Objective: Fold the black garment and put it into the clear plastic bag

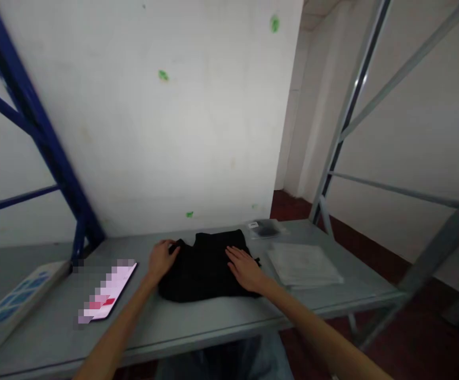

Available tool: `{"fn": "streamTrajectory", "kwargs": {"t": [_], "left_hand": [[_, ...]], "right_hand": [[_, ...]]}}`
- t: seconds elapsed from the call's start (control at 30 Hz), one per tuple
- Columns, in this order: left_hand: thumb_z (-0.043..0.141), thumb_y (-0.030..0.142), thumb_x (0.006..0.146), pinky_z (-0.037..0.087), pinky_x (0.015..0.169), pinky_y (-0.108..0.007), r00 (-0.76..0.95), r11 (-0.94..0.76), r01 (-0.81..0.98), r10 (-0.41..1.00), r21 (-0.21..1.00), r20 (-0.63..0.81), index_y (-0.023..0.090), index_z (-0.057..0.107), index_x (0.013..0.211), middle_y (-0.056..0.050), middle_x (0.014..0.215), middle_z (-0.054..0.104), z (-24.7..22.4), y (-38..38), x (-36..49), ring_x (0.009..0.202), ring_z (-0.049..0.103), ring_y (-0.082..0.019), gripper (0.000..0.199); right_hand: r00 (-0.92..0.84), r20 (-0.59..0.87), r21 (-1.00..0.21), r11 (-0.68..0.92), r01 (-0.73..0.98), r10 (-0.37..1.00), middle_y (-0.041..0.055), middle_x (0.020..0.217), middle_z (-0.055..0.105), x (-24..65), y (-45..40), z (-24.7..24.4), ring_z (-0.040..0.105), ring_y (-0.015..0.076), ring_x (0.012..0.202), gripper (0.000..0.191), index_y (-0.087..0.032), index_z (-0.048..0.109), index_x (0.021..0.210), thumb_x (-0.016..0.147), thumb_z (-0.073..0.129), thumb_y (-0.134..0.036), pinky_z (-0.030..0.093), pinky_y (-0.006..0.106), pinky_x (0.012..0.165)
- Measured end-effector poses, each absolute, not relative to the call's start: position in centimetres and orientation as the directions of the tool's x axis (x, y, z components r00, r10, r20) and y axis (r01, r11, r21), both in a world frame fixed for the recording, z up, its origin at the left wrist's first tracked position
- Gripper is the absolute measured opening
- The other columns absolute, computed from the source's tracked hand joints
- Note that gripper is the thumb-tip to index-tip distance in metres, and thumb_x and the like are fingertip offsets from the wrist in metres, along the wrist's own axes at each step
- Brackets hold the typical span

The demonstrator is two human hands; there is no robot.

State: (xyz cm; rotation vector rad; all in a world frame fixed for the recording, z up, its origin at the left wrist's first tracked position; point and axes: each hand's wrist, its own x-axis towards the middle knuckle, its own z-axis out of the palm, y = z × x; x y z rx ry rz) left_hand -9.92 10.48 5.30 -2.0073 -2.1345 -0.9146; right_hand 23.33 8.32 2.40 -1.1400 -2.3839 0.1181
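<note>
Fingers [235,253] on flat black cloth [203,277]

No text legible; white label [253,225] on clear bag [256,234] too small.

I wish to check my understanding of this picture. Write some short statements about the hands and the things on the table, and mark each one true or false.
1. The right hand lies on the black cloth. True.
2. The left hand touches the lit screen. False: it is at the left edge of the black cloth.
3. The pale flat stack lies to the right of the black cloth. True.
4. The clear bag with dark contents lies under the right hand. False: it lies apart, near the back edge of the table.
5. The lit screen lies left of the black cloth. True.
</note>
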Motion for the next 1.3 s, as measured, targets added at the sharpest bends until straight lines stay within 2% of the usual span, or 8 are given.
{"fn": "streamTrajectory", "kwargs": {"t": [0.17, 0.37, 0.6, 0.8, 0.93, 1.07, 1.2, 1.3], "left_hand": [[0.05, 0.043, 0.098, 0.049, 0.101, -0.049, -0.126, -0.033, 0.966, 0.807, 0.256, 0.577, 0.019, 0.065, 0.123, -0.016, 0.121, 0.073, 5.4, 9.6, -9.0, 0.119, 0.063, -0.036, 0.038], [0.059, 0.041, 0.091, 0.054, 0.091, -0.04, -0.158, 0.01, 0.938, 0.901, 0.346, 0.403, 0.019, 0.069, 0.117, -0.012, 0.11, 0.078, 5.9, 11.1, -9.1, 0.108, 0.07, -0.032, 0.035], [0.058, 0.043, 0.087, 0.057, 0.089, -0.04, 0.006, -0.283, 0.816, 0.875, 0.503, 0.483, 0.022, 0.073, 0.101, -0.007, 0.095, 0.077, 7.0, 10.3, -10.1, 0.093, 0.073, -0.026, 0.029], [0.06, 0.046, 0.092, 0.056, 0.102, -0.041, 0.147, -0.445, 0.716, 0.849, 0.538, 0.507, 0.025, 0.072, 0.099, -0.005, 0.112, 0.078, 8.2, 5.7, -11.1, 0.107, 0.073, -0.025, 0.025], [0.061, 0.038, 0.092, 0.057, 0.103, -0.042, 0.24, -0.434, 0.777, 0.873, 0.455, 0.424, 0.028, 0.074, 0.107, -0.003, 0.113, 0.079, 7.3, 2.9, -11.6, 0.11, 0.073, -0.026, 0.022], [0.057, 0.039, 0.096, 0.048, 0.117, -0.05, 0.351, -0.465, 0.825, 0.867, 0.322, 0.354, 0.029, 0.075, 0.111, -0.003, 0.118, 0.079, 6.0, 1.0, -12.7, 0.119, 0.071, -0.028, 0.025], [0.065, 0.049, 0.094, 0.043, 0.121, -0.054, 0.392, -0.487, 0.848, 0.842, 0.21, 0.371, 0.032, 0.07, 0.131, -0.006, 0.141, 0.069, 5.4, -0.9, -14.3, 0.131, 0.065, -0.031, 0.041], [0.071, 0.05, 0.09, 0.049, 0.117, -0.052, 0.43, -0.519, 0.84, 0.814, 0.159, 0.39, 0.035, 0.074, 0.126, -0.004, 0.141, 0.07, 5.0, -1.8, -15.6, 0.129, 0.067, -0.031, 0.039]], "right_hand": [[-0.528, 0.386, -0.219, 0.632, 0.743, 0.756, 0.0144, 0.164, 0.044, 24.2, 8.9, 1.4, 0.037, 0.0308, 0.155, 0.054, -0.016, 0.045, 0.16, 0.107, 0.043, -0.031, 0.035, 0.056, 0.126], [-0.501, 0.394, -0.187, 0.601, 0.777, 0.77, 0.0157, 0.163, 0.045, 25.2, 10.1, 2.0, 0.04, 0.0305, 0.153, 0.052, -0.014, 0.047, 0.158, 0.109, 0.039, -0.032, 0.037, 0.054, 0.125], [-0.549, 0.308, -0.112, 0.603, 0.79, 0.777, 0.0173, 0.161, 0.047, 24.9, 9.7, 1.5, 0.037, 0.0352, 0.154, 0.052, -0.011, 0.051, 0.155, 0.108, 0.042, -0.031, 0.03, 0.061, 0.126], [-0.597, 0.395, -0.169, 0.695, 0.699, 0.698, 0.0124, 0.166, 0.04, 21.5, 8.1, 3.0, 0.032, 0.0292, 0.157, 0.056, -0.015, 0.039, 0.162, 0.111, 0.035, -0.036, 0.026, 0.055, 0.129], [-0.645, 0.341, -0.218, 0.725, 0.654, 0.684, 0.0112, 0.167, 0.038, 19.3, 7.4, 1.8, 0.032, 0.0285, 0.158, 0.057, -0.017, 0.039, 0.162, 0.111, 0.035, -0.041, 0.028, 0.054, 0.129], [-0.638, 0.332, -0.245, 0.717, 0.653, 0.695, 0.0109, 0.166, 0.041, 19.8, 7.2, 1.6, 0.034, 0.0286, 0.157, 0.055, -0.02, 0.041, 0.162, 0.111, 0.037, -0.04, 0.029, 0.055, 0.128], [-0.63, 0.362, -0.263, 0.724, 0.638, 0.687, 0.011, 0.166, 0.041, 23.4, 5.7, 3.5, 0.032, 0.029, 0.157, 0.057, -0.02, 0.038, 0.163, 0.11, 0.043, -0.04, 0.028, 0.055, 0.129], [-0.635, 0.345, -0.312, 0.722, 0.617, 0.691, 0.0076, 0.165, 0.044, 27.3, 3.4, 4.1, 0.037, 0.0292, 0.155, 0.06, -0.028, 0.043, 0.161, 0.104, 0.056, -0.044, 0.03, 0.055, 0.129]]}}
